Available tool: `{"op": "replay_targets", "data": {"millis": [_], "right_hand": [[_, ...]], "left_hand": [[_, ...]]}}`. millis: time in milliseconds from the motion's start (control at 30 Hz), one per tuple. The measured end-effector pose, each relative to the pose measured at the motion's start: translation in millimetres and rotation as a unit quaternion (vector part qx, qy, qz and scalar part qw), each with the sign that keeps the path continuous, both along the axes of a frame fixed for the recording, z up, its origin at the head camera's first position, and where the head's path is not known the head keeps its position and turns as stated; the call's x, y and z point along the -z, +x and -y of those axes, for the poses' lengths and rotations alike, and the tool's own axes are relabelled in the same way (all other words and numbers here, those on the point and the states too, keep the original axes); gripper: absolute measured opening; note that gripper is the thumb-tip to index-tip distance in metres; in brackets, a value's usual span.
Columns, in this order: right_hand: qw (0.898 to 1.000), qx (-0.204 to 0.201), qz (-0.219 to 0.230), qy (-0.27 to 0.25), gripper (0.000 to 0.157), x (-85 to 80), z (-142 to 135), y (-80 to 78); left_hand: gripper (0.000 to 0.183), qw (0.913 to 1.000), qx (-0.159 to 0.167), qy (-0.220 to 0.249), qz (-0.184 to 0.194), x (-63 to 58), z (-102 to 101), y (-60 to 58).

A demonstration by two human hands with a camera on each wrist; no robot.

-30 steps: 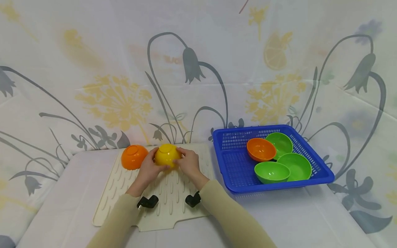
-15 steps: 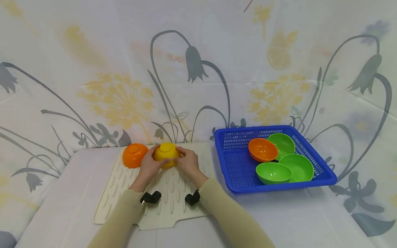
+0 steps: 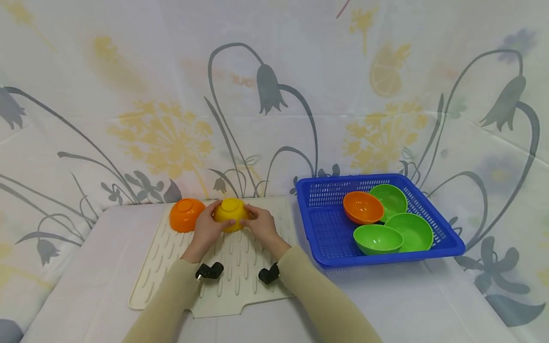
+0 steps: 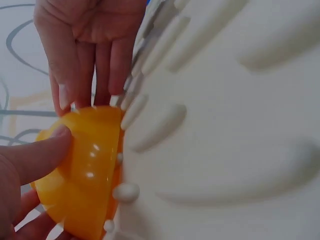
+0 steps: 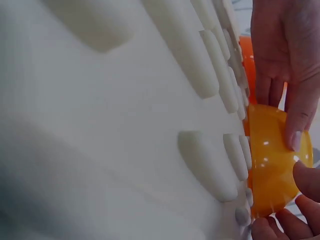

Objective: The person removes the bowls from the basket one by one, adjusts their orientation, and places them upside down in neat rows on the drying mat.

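An upside-down yellow bowl (image 3: 230,209) rests on the ridged cream drying mat (image 3: 233,297), its rim down among the ridges. My left hand (image 3: 208,233) holds its left side, thumb on the near wall and fingers behind it. On the other side my right hand (image 3: 262,228) grips it with thumb and fingers. Both wrist views show the bowl between the two hands, the left thumb (image 4: 50,150) lying on its glossy wall. An orange bowl (image 3: 185,219), also upside down, sits just left of my left hand at the mat's back edge.
To the right stands a blue plastic basket (image 3: 388,258). Inside its right half lie an orange bowl (image 3: 362,208) and three green bowls (image 3: 377,239), openings upward. A flower-printed curtain (image 3: 274,133) hangs behind the white-covered table (image 3: 334,300).
The left thumb has slid a little higher on the yellow bowl's wall. Both hands keep hold of the bowl, which stays in about the same place. The head view has shifted slightly.
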State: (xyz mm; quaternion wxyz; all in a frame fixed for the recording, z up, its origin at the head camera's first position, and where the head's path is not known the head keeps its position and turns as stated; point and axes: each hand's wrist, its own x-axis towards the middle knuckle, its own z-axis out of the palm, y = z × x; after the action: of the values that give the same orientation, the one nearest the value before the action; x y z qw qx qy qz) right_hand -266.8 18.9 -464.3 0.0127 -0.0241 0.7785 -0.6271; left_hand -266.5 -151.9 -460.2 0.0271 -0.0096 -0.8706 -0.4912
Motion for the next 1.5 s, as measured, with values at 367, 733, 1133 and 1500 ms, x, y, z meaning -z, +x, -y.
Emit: {"op": "replay_targets", "data": {"millis": [367,733,1133,1500], "right_hand": [[0.999,-0.005,0.040,-0.018,0.045,-4.0,-1,6.8],[1.000,0.023,-0.009,-0.008,0.031,-26.3,3,19.2],[0.998,0.002,-0.055,-0.031,0.027,-75.5,0,47.6],[0.990,-0.026,-0.139,0.021,0.023,-116.8,-36,79.8]], "left_hand": [[0.072,0.9999,0.000,0.011,-0.007,6.8,7,1.2],[0.071,0.9998,0.002,0.018,0.009,5.3,8,4.9],[0.070,0.9991,0.007,0.033,0.026,5.6,8,6.4],[0.070,0.9993,0.004,0.030,0.020,7.2,4,1.1]]}}
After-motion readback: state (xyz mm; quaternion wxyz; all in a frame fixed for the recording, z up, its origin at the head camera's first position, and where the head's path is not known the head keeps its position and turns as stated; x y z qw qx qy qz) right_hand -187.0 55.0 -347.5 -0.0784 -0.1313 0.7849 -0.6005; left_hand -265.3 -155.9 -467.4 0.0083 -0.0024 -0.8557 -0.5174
